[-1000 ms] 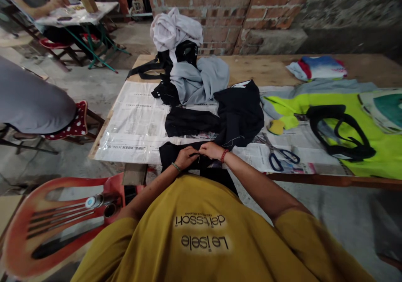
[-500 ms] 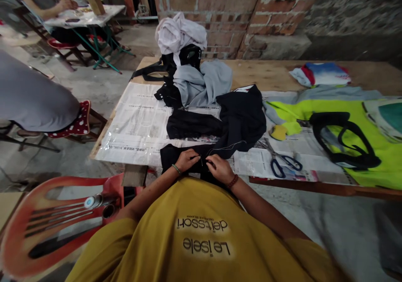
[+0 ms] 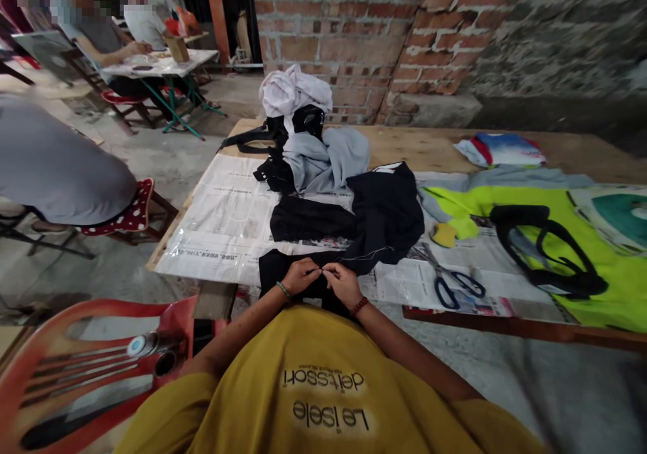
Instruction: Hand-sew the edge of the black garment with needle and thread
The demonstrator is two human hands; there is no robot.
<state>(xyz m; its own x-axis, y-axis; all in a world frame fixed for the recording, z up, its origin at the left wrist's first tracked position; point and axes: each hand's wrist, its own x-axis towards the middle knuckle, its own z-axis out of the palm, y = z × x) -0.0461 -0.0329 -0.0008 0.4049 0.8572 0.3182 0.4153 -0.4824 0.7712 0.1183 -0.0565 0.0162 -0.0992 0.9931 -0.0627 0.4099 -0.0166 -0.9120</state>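
My left hand (image 3: pixel 302 276) is closed in a pinch on the dark garment (image 3: pixel 388 205) at the table's front edge. My right hand (image 3: pixel 342 283) is pinched too, its fingertips meeting those of the left over the cloth. Whatever is between the right fingertips is too small to make out. A thin white thread (image 3: pixel 377 252) runs in a loose loop across the garment, to the right of the hands. Dark-handled scissors (image 3: pixel 457 285) lie on the newspaper, further right.
Newspaper (image 3: pixel 202 218) covers part of the wooden table (image 3: pixel 429 145). Grey cloth (image 3: pixel 328 157) and a white bundle (image 3: pixel 296 90) are piled behind. Yellow-green clothing (image 3: pixel 536 201) with a black strap (image 3: pixel 548 238) lies right. A red chair (image 3: pixel 101 312) stands left; people sit beyond.
My right hand has moved left, so its fingertips now meet the left hand's. A thin bright sliver seen between the hands earlier is now hidden. The view has tilted up slightly.
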